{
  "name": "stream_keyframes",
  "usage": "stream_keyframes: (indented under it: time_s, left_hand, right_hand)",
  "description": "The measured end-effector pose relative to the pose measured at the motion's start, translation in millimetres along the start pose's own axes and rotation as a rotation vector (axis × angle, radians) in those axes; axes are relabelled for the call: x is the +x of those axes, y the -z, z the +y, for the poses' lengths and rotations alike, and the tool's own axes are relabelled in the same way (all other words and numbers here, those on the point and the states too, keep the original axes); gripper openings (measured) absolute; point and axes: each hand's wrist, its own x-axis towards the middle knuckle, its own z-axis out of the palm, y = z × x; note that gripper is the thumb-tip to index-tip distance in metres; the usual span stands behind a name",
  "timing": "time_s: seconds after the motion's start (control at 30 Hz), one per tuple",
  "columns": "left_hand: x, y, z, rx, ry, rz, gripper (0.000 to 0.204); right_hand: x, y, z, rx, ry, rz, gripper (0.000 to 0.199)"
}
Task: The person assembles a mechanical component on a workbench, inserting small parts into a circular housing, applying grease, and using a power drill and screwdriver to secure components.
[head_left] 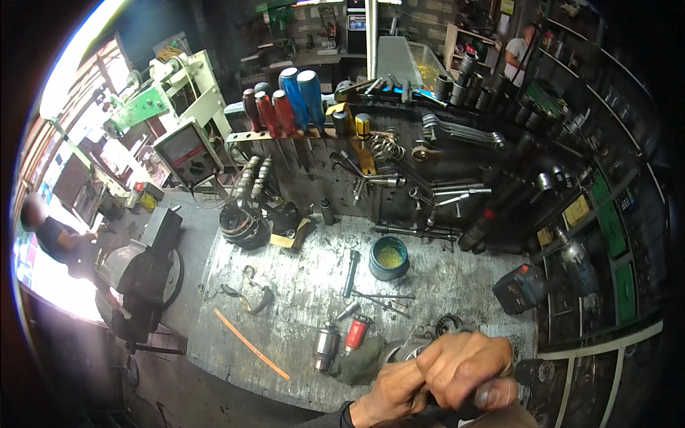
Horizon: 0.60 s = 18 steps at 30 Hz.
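Both my hands are together over the lower right of the bench, above a grey metal part [408, 349] that they mostly cover. My right hand [471, 365] is closed in a fist, its thumb folded in front. Close against it, my left hand [397, 389] has curled fingers partly hidden behind the right. Whatever they grip cannot be made out. Beside the left hand lies a dark green cloth [359, 362], with a red-bodied tool [357, 333] and a dark metal cylindrical tool [326, 345] just beyond. A black ring-shaped part [448, 325] sits behind the right hand.
On the metal-topped bench [300, 321] stand a blue-green pot [389, 258] and a black bottle [519, 289]. A hammer [351, 273] and an orange strip [251, 344] lie there. Screwdrivers [289, 107] and wrenches [460, 132] line the back panel. Two people are farther off.
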Motion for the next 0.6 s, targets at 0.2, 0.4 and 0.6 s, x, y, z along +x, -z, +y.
stream_keyframes:
  time_s: [0.2, 0.4, 0.6]
  left_hand:
    - [1, -5, 5, 0.130, -0.058, 0.076, 0.010]
    - [16, 15, 28, 0.198, 0.098, -0.177, 0.028]
    - [144, 107, 21, 0.327, -0.067, 0.397, 0.032]
  right_hand:
    - [5, -30, -14, -0.457, -0.101, 0.301, 0.031]
    - [-11, -21, -61, -0.276, -0.236, 0.425, 0.030]
    - [-125, 72, -94, -0.738, -0.227, 0.969, 0.043]
